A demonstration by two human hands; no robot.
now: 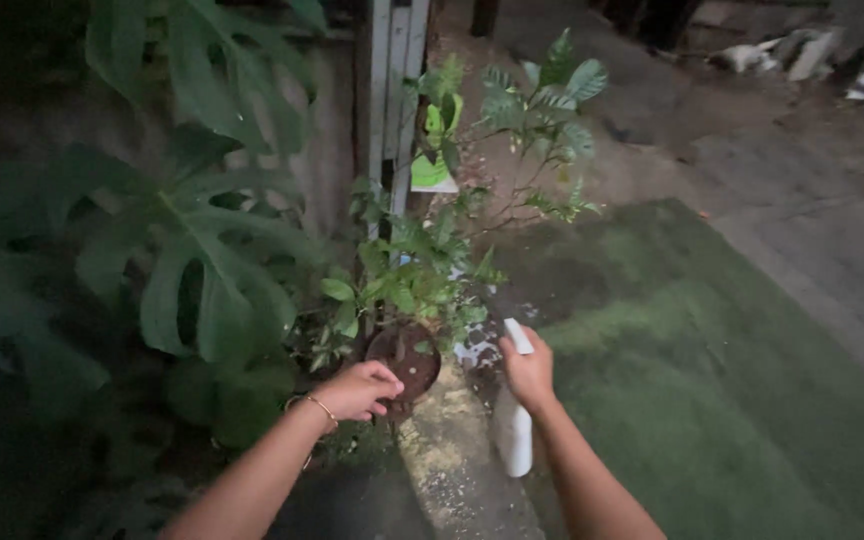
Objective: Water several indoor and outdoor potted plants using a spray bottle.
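Where the ground opens to my right, a green mat point(712, 400) runs wide and bare toward the paved floor point(812, 230) beyond; that is the free side. To my left the room is closed in: big split leaves point(202, 270) crowd the dark corner, and a pale slatted post point(392, 100) stands behind the planting. Between both sides a low concrete kerb point(452, 460) runs toward me, speckled and narrow.

Item, left hand point(360, 388): fingers curled over the near rim of the small round pot point(407, 362), touching it, loosely closed rather than clenched. A thin bangle point(324, 408) sits at that wrist.

Item, right hand point(529, 372): wrapped shut around the neck of a white spray bottle point(518, 435), whose body hangs down below the hand over the kerb's edge, while the nozzle end point(518, 335) sticks up above the fingers. The bottle is just right of the pot, near but not touching it.

Item, pot: dark soil inside, with a leafy green plant point(422, 270) rising from it. A taller thin-stemmed plant with broad ribbed leaves point(547, 100) stands behind; I cannot tell which container it grows from. White flecks point(472, 350) lie on the ground between pot and bottle.
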